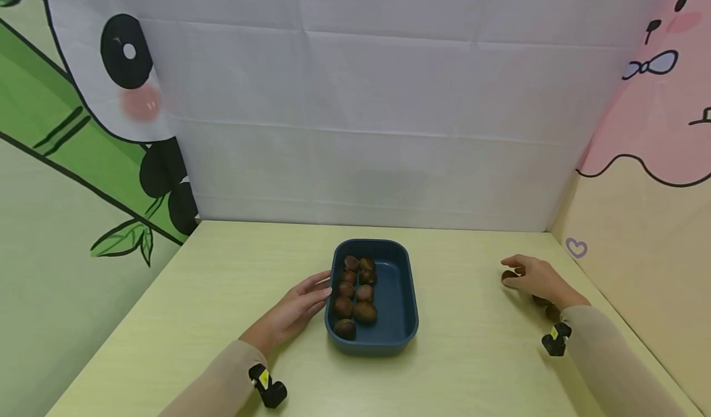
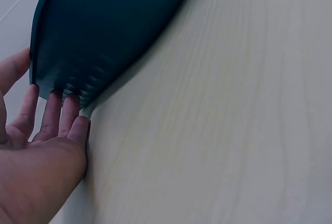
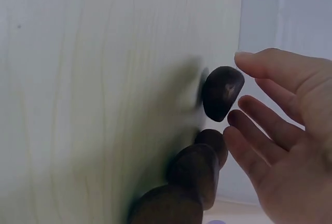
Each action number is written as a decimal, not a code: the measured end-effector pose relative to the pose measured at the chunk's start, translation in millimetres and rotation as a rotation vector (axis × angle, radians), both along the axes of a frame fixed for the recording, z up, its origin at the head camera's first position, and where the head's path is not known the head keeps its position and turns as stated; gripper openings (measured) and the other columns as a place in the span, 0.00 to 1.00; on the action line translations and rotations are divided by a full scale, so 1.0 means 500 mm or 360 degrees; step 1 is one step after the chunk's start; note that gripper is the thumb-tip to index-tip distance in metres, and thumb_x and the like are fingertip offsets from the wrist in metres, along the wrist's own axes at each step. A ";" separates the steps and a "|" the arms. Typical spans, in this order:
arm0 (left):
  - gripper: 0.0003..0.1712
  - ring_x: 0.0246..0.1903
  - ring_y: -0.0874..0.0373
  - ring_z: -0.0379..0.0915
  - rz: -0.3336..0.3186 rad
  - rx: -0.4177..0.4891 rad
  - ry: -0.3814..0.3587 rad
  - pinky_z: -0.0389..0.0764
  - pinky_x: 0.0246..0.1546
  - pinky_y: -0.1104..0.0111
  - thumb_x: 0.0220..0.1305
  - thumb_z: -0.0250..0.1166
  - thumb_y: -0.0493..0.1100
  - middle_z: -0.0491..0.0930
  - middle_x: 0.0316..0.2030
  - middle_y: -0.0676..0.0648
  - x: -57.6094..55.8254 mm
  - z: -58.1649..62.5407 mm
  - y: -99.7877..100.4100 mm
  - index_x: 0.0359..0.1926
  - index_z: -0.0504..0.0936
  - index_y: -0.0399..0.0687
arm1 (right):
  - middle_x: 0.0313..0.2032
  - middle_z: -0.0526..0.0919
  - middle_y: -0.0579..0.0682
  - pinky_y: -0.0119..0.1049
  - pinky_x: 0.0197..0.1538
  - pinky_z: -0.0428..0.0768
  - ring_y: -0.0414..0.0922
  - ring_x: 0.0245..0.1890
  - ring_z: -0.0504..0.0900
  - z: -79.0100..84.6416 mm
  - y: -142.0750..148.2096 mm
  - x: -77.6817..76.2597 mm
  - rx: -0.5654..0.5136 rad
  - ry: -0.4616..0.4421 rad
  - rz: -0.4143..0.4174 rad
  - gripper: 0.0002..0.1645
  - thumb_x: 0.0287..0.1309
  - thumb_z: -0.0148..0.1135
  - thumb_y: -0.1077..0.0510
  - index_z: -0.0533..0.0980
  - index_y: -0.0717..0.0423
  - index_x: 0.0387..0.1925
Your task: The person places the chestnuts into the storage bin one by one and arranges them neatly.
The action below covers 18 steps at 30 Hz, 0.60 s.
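A dark blue rectangular tray (image 1: 395,293) holds several brown chestnuts (image 1: 365,312) in two columns along its left half. My left hand (image 1: 297,309) is at the tray's left side, its extended fingertips against the wall; in the left wrist view the fingers (image 2: 51,115) meet the tray's outer side (image 2: 104,32). Far to the right, my right hand (image 1: 541,279) reaches over a chestnut (image 3: 222,93). Its thumb and fingers are spread around that nut, fingertips right at its edge, not closed round it. More chestnuts (image 3: 194,169) lie in a row beside it, partly under the hand in the head view.
The pale wood-grain table (image 1: 455,367) carries the tray near its middle. A white cloth backdrop (image 1: 378,127) stands behind it. Printed side panels rise at left and right, the right one (image 1: 644,250) close to the right arm.
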<state>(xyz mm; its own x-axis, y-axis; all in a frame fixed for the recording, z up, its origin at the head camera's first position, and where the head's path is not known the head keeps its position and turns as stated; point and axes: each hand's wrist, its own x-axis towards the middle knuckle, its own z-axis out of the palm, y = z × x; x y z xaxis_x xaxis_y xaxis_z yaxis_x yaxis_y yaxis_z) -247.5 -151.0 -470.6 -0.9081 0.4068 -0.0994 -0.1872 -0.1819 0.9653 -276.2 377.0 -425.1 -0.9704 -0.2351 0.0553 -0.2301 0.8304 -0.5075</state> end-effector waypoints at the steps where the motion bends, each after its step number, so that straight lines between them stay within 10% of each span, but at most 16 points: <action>1: 0.35 0.70 0.49 0.58 0.0000 0.0000 0.0000 0.60 0.71 0.59 0.74 0.59 0.39 0.59 0.73 0.38 0.000 0.000 0.000 0.76 0.57 0.43 | 0.53 0.80 0.68 0.62 0.54 0.76 0.65 0.53 0.78 0.000 0.002 0.001 0.0008 -0.0012 -0.0004 0.29 0.62 0.68 0.55 0.75 0.67 0.60; 18: 0.36 0.70 0.50 0.59 -0.0002 -0.0003 0.0009 0.63 0.69 0.62 0.73 0.60 0.40 0.59 0.73 0.37 -0.001 0.000 0.001 0.76 0.57 0.42 | 0.53 0.79 0.69 0.65 0.54 0.73 0.70 0.55 0.74 -0.003 0.007 0.004 0.0121 0.0018 -0.0022 0.27 0.59 0.70 0.56 0.78 0.68 0.55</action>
